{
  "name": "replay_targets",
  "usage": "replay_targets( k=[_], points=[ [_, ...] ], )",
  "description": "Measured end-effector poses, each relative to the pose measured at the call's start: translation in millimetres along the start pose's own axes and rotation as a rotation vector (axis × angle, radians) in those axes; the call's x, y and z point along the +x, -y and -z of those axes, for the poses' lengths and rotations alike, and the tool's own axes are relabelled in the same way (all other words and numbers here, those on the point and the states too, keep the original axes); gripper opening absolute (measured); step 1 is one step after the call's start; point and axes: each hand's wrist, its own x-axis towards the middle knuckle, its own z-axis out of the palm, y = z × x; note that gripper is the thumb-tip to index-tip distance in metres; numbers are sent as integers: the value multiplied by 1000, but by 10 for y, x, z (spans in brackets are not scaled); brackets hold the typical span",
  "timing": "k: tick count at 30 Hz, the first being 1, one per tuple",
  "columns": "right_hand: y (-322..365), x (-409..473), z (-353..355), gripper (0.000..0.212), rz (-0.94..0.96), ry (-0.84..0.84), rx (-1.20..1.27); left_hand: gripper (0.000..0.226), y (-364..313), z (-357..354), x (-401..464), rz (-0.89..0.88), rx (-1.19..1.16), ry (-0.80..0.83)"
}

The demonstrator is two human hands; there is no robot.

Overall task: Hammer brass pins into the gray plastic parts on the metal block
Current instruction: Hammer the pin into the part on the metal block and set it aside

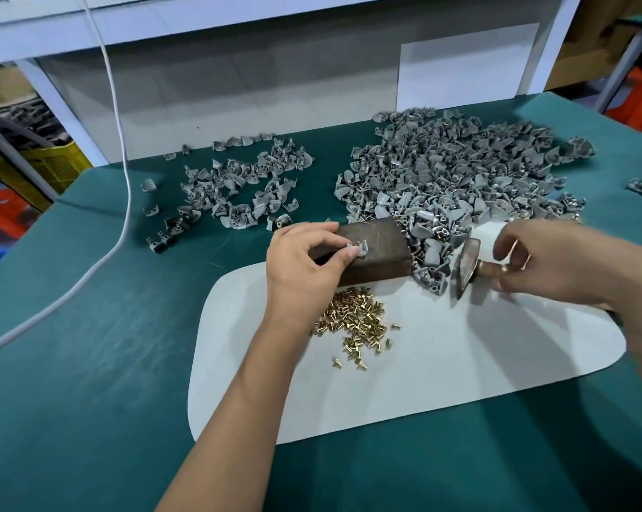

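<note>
Head view: on the metal block (378,249), the left hand (304,267) pinches a gray plastic part (360,248); the right hand (548,264) loosely grips the hammer (464,267) beside the block. Fingertips are best kept clear while striking squarely.

**Bench layout, clockwise**

Centre: metal block (371,253) on the mat's (423,364) far edge. At 6 o'clock, pin heap (356,321) just beside it. At 3, hammer (465,267). At 1, large parts pile (460,179) touching. At 10, smaller scatter (234,190). At 9, cable (123,179).
</note>
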Motion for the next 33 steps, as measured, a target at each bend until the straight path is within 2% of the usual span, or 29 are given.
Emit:
replay_targets(
  k=[8,11,14,16,18,22,24,28,29,32,33],
  points=[
    [-60,6,-33,18,52,-2,27,10,0,34,21,54,-42,51],
    [-4,25,99,15,84,-106,184,8,8,27,31,79,-55,67],
    [203,15,218,11,194,-278,318,8,25,21,34,90,-71,83],
    [428,-19,234,19,288,-339,385,9,33,19,40,84,-70,92],
    [654,-47,194,30,332,-288,435,10,30,15,47,78,-63,96],
    [896,19,125,35,338,-207,219,12,6,16,51,73,-59,92],
    [951,47,182,34,382,-274,210,10,6,24,52,61,-43,95],
    [1054,46,196,29,474,-521,317,13,8,24,62,81,-60,95],
    [1085,48,163,27,448,-502,265,14,1,22,61,74,-62,92],
    [1119,51,39,33,322,-258,54,17,-12,16,59,61,-59,81],
    [1091,62,60,34,301,-227,3,17,-14,15,58,61,-49,78]
  ],
)
